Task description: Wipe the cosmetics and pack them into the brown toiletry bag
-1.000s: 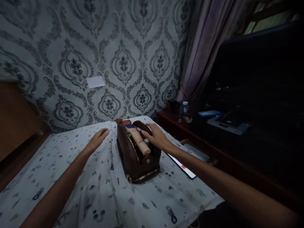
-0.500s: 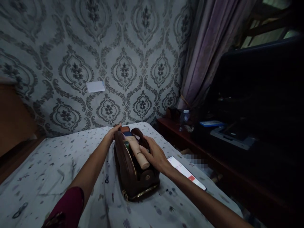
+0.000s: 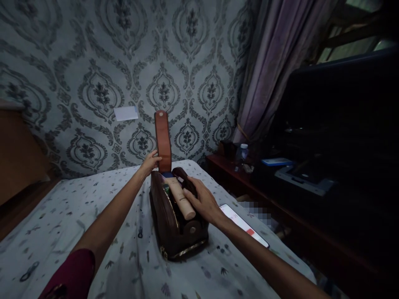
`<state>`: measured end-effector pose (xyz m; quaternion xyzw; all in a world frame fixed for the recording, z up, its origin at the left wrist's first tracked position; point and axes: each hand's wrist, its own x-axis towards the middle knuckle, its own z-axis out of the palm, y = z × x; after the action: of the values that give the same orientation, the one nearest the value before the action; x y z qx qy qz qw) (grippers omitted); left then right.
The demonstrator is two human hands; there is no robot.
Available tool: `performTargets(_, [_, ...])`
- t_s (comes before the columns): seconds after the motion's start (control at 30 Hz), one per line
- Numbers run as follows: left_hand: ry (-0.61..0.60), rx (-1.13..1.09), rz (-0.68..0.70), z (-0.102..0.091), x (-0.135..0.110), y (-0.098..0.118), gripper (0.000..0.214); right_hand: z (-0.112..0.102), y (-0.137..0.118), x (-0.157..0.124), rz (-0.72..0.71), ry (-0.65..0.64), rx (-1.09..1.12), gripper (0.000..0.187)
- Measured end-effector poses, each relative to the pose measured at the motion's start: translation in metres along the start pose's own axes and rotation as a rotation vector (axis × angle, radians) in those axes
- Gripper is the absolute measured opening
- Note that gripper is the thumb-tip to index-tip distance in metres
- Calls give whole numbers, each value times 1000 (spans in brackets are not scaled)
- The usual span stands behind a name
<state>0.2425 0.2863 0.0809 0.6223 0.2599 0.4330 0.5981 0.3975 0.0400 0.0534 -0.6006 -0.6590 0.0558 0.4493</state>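
A dark brown toiletry bag [image 3: 162,216] with a gold zipper stands unzipped on the bed. Inside its mouth lies a beige tube [image 3: 181,199], with a green-topped item [image 3: 166,189] and something blue [image 3: 167,175] beside it. From the far end a tan-lined strap [image 3: 163,139] with a snap stud rises upright. My left hand [image 3: 150,162] is at the strap's lower left edge, thumb and fingers closed on it. My right hand [image 3: 202,200] grips the bag's right side, its thumb over the opening near the tube.
A lit phone [image 3: 245,226] lies on the patterned bedsheet [image 3: 102,216] to the right of the bag. Past the bed edge, a dark red ledge [image 3: 220,162] holds a clear bottle [image 3: 242,153]. The patterned wall [image 3: 187,95] rises behind the bed.
The strap, folded low at the far end before, now stands up. My left hand has shifted from the bag's far left corner to the strap's base. My right hand stays put.
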Motion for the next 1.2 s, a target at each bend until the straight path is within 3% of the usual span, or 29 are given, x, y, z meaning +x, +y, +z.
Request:
performTargets(0.1, [-53,103,81,10,-10,11,55,1,2,1,-2,-10,-1,49])
performTargets(0.23, [-155,263,205,23,-24,20,40,-1,-1,1,2,0,-1,51])
performTargets(0.4, [-281,483,312,26,-48,26,31,-3,-7,-2,47,14,40,56])
performTargets(0.6, [-321,715,347,26,-69,27,50,-1,-2,-15,-76,43,108,54])
performTargets(0.73, [-318,809,351,30,-82,33,54,1,4,-22,-83,61,109,53])
performTargets(0.83, [-320,921,453,40,-110,43,58,2,7,-23,-67,67,113,53])
performTargets(0.97, [-187,964,664,67,-173,53,47,3,9,-24,-72,61,124,52])
performTargets(1.07, [-215,1136,758,89,-215,48,49,3,10,-24,-91,48,136,51])
performTargets(1.2, [-160,1334,817,104,-233,32,54,-1,5,-23,-18,86,222,48])
